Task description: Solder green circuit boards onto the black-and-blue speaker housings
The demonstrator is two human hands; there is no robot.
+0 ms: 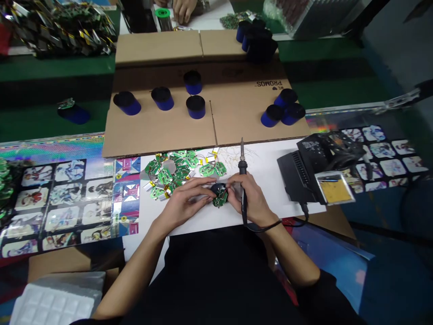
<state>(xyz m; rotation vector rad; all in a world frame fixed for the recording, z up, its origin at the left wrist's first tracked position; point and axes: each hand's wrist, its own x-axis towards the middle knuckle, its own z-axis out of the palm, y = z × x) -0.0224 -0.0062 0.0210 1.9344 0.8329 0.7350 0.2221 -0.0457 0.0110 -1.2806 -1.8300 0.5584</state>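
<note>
Both my hands meet over a small round green circuit board [220, 197] with a black part on it, held just above the white sheet [270, 171]. My left hand [187, 200] pinches the board from the left. My right hand [249, 197] touches the board with its fingertips and also grips a black soldering iron [242, 174], whose tip points up and away. A pile of several like green boards [176, 174] with small silver batteries lies just beyond my left hand.
A black soldering station [313, 169] with a yellow sponge stands at the right, its cable running to my wrist. Flat cardboard [203, 113] beyond carries several blue-and-black cylinders [195, 107]. Another person's hand [183, 10] works at the far edge. White foam tray [57, 302] lower left.
</note>
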